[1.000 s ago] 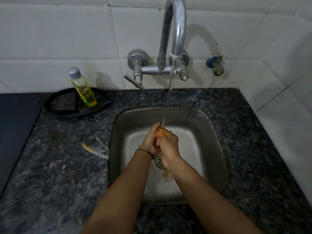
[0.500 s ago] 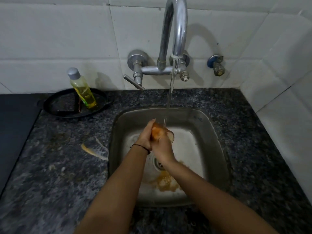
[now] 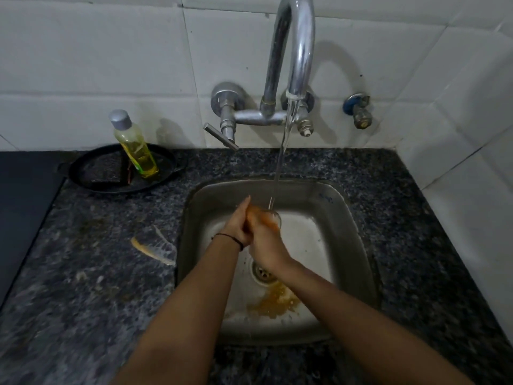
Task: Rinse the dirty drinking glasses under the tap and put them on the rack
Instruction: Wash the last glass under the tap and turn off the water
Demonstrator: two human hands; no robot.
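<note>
Both hands wrap the orange-stained glass (image 3: 265, 219) over the sink (image 3: 358, 218), left hand (image 3: 238, 226) bracing, right hand (image 3: 265, 243) gripping, the tap (image 3: 294, 56) stream hitting its rim, so best tilt and turn it until the residue clears.

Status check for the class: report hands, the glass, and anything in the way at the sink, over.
Left hand and right hand both grip the glass. Glass under the running tap, orange residue inside. Orange residue by the drain; nothing blocking. Rack not in view.
</note>
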